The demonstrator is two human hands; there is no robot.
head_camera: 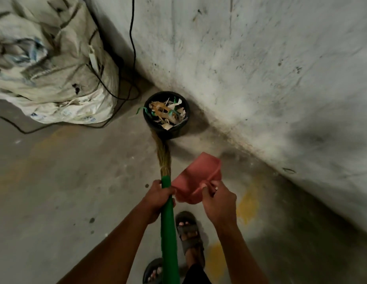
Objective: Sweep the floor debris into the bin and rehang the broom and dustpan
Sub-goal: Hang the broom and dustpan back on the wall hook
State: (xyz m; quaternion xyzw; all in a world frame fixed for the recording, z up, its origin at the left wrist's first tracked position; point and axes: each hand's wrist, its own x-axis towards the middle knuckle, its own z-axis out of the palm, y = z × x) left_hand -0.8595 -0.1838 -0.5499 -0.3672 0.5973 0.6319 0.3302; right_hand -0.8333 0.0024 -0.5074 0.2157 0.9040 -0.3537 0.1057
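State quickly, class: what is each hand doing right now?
Left hand: closed around the broom on its green handle.
Right hand: closed on the pink dustpan, pinching its near edge.

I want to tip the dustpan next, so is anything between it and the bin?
Only the broom comes close: its bristles reach to the bin's near-left rim, left of the direct path. The floor between the dustpan in the right hand and the bin shows nothing else.

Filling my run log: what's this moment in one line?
left hand: grips broom | right hand: holds dustpan | bin: full
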